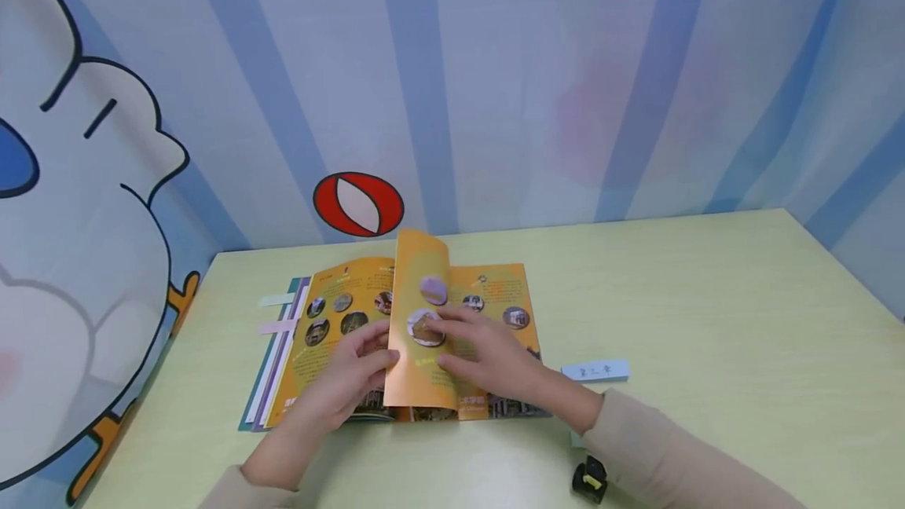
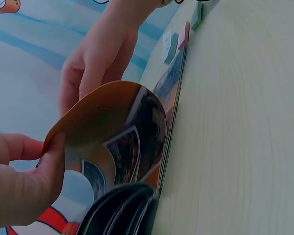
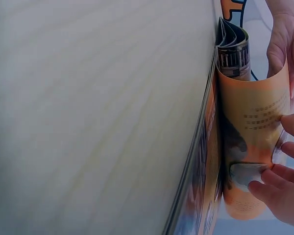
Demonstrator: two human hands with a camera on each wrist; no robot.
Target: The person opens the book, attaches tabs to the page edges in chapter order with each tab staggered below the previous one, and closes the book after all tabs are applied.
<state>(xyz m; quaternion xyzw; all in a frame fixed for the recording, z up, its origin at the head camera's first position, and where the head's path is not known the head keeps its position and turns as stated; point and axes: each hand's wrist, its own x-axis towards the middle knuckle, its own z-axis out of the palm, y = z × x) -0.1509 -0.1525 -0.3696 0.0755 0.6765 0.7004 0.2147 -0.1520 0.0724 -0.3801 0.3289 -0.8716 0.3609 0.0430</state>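
Note:
An illustrated magazine (image 1: 311, 368) lies spread on the table, its pages orange with round photos. One page (image 1: 417, 383) stands curled up near the middle. My left hand (image 1: 346, 375) pinches this page's edge between thumb and fingers, as the left wrist view shows with the left hand (image 2: 27, 181) at lower left. My right hand (image 1: 488, 352) touches the page's printed face with spread, fairly straight fingers; the right wrist view shows the right hand (image 3: 286, 181) against the curve. Pale green (image 1: 277, 299) and pink tabs (image 1: 277, 327) stick out from the magazine's left side.
Right of the magazine lies a blue sticky-note strip (image 1: 595, 371) with handwriting. A green piece (image 1: 577, 440) shows partly beside my right sleeve, and a small black object with a yellow part (image 1: 590, 479) sits near the front. A striped backdrop (image 1: 495, 100) stands behind the table.

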